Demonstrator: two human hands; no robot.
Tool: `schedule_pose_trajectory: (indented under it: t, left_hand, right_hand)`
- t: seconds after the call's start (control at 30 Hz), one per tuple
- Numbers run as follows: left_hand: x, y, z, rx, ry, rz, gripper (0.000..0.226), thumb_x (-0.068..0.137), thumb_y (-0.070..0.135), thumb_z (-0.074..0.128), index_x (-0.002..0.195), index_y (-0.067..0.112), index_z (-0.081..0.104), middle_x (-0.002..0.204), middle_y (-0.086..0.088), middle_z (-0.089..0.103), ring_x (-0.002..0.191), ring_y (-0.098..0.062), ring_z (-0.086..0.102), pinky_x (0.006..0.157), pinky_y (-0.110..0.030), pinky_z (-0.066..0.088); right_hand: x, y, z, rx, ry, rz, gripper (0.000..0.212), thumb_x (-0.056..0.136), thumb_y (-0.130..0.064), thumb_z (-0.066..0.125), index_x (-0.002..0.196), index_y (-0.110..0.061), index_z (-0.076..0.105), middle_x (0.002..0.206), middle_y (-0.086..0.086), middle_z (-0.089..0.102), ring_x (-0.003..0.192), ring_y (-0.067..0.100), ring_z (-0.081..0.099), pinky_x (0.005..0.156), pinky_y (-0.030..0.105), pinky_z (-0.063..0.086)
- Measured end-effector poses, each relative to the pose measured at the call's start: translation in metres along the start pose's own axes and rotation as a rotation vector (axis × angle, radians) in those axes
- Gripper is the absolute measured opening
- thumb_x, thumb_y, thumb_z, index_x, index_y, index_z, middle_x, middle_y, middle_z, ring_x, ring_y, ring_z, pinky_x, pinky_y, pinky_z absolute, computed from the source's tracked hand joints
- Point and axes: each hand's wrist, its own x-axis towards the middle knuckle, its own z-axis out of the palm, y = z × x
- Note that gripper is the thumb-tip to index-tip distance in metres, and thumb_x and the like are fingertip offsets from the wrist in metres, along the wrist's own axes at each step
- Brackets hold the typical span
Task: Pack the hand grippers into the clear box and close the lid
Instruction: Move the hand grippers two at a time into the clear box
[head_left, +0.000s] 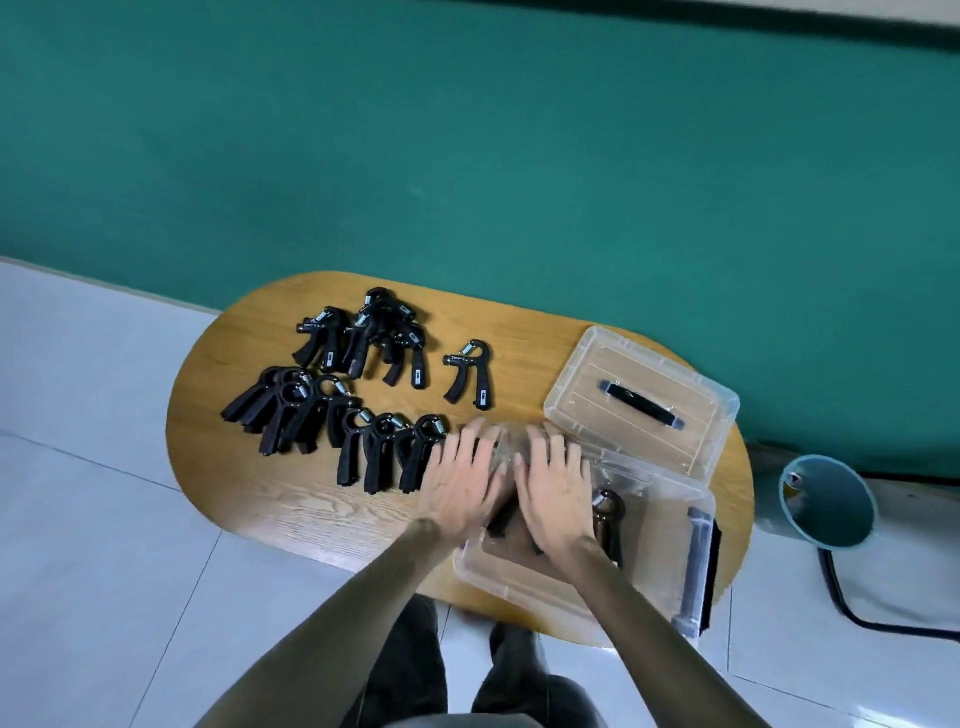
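Observation:
Several black hand grippers lie on the oval wooden table (291, 499): a heap at the back (374, 338), a single one (467, 374) apart to its right, and a row along the front left (322, 415). The clear box (519, 587) stands open at the table's front right with one hand gripper (608, 514) inside; more black shows under my hands. Its clear lid (597, 364), with a black handle, lies behind it. My left hand (462, 478) and my right hand (556, 488) hover flat, fingers spread, over the box's left end; both look blurred.
A teal wall runs behind the table. A teal cylindrical object (826, 499) with a black cable (852, 608) sits on the white tiled floor to the right. The box has a grey latch (696, 561) on its right end. My legs show below the table.

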Motion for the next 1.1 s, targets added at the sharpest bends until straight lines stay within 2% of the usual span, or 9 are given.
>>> schedule_pose_trajectory:
  t: [0.1, 0.2, 0.3, 0.37, 0.47, 0.63, 0.83, 0.93, 1.1]
  left_hand:
    - [-0.008, -0.039, -0.018, -0.026, -0.022, -0.106, 0.068, 0.104, 0.051, 0.008, 0.161, 0.016, 0.015, 0.167, -0.012, 0.02, 0.146, -0.029, 0.031, 0.117, -0.044, 0.029]
    - [-0.011, -0.093, -0.018, -0.007, -0.032, -0.148, 0.073, 0.099, 0.055, -0.003, 0.162, 0.017, -0.006, 0.171, -0.013, 0.0, 0.152, -0.031, 0.022, 0.122, -0.046, 0.026]
    - [-0.016, -0.152, -0.014, -0.025, -0.039, -0.175, 0.077, 0.095, 0.059, -0.018, 0.16, 0.018, -0.014, 0.168, -0.012, -0.013, 0.154, -0.033, 0.018, 0.123, -0.048, 0.025]
    - [-0.02, -0.186, -0.017, -0.021, -0.045, -0.178, 0.074, 0.097, 0.059, -0.015, 0.159, 0.017, -0.018, 0.168, -0.014, -0.013, 0.154, -0.033, 0.018, 0.123, -0.048, 0.026]
    - [-0.027, -0.24, -0.022, -0.002, -0.031, -0.176, 0.072, 0.104, 0.057, 0.004, 0.158, 0.016, -0.021, 0.17, -0.015, -0.012, 0.154, -0.033, 0.017, 0.121, -0.046, 0.028]
    - [-0.032, -0.309, -0.021, 0.047, -0.071, -0.172, 0.074, 0.104, 0.057, 0.003, 0.154, 0.016, -0.033, 0.167, -0.018, -0.021, 0.153, -0.034, 0.018, 0.121, -0.047, 0.028]
    - [-0.018, -0.359, -0.009, 0.104, -0.199, -0.197, 0.069, 0.108, 0.05, 0.006, 0.154, 0.01, -0.029, 0.168, -0.02, -0.017, 0.154, -0.034, 0.013, 0.124, -0.048, 0.018]
    - [-0.004, -0.382, 0.003, 0.151, -0.236, -0.198, 0.067, 0.11, 0.044, 0.008, 0.155, 0.006, -0.024, 0.169, -0.023, -0.005, 0.151, -0.034, 0.021, 0.123, -0.046, 0.023]
    - [0.025, -0.416, 0.015, 0.14, -0.295, -0.231, 0.066, 0.109, 0.046, 0.006, 0.157, 0.008, -0.02, 0.169, -0.02, 0.002, 0.152, -0.032, 0.02, 0.124, -0.044, 0.022]
  right_hand:
    - [0.017, -0.044, 0.001, 0.019, -0.043, -0.033, 0.046, 0.106, -0.038, 0.032, 0.147, -0.016, 0.036, 0.151, 0.014, 0.041, 0.123, 0.033, 0.05, 0.096, 0.051, 0.049]
    - [0.033, -0.091, 0.01, -0.006, -0.073, -0.067, 0.051, 0.105, -0.042, 0.03, 0.151, -0.02, 0.029, 0.158, 0.014, 0.032, 0.132, 0.036, 0.044, 0.1, 0.055, 0.045]
    - [0.047, -0.14, 0.027, -0.049, -0.098, -0.113, 0.053, 0.105, -0.044, 0.032, 0.154, -0.022, 0.028, 0.161, 0.014, 0.028, 0.135, 0.037, 0.042, 0.099, 0.055, 0.046]
    - [0.054, -0.166, 0.038, -0.074, -0.127, -0.144, 0.055, 0.105, -0.044, 0.032, 0.155, -0.022, 0.026, 0.161, 0.014, 0.027, 0.136, 0.038, 0.04, 0.099, 0.054, 0.046]
    - [0.066, -0.207, 0.051, -0.143, -0.159, -0.176, 0.058, 0.104, -0.046, 0.03, 0.157, -0.026, 0.019, 0.16, 0.015, 0.026, 0.137, 0.039, 0.039, 0.099, 0.053, 0.046]
    - [0.087, -0.257, 0.064, -0.22, -0.192, -0.193, 0.06, 0.104, -0.049, 0.026, 0.159, -0.03, 0.009, 0.162, 0.016, 0.022, 0.136, 0.04, 0.038, 0.096, 0.053, 0.048]
    - [0.122, -0.289, 0.089, -0.226, -0.222, -0.193, 0.058, 0.104, -0.048, 0.03, 0.157, -0.028, 0.019, 0.158, 0.016, 0.033, 0.127, 0.038, 0.048, 0.093, 0.052, 0.049]
    - [0.147, -0.295, 0.108, -0.249, -0.243, -0.207, 0.055, 0.103, -0.044, 0.033, 0.154, -0.023, 0.028, 0.152, 0.017, 0.039, 0.123, 0.038, 0.051, 0.091, 0.052, 0.05]
    - [0.198, -0.303, 0.148, -0.281, -0.27, -0.244, 0.056, 0.103, -0.044, 0.034, 0.153, -0.02, 0.029, 0.152, 0.017, 0.039, 0.125, 0.037, 0.05, 0.093, 0.051, 0.051]
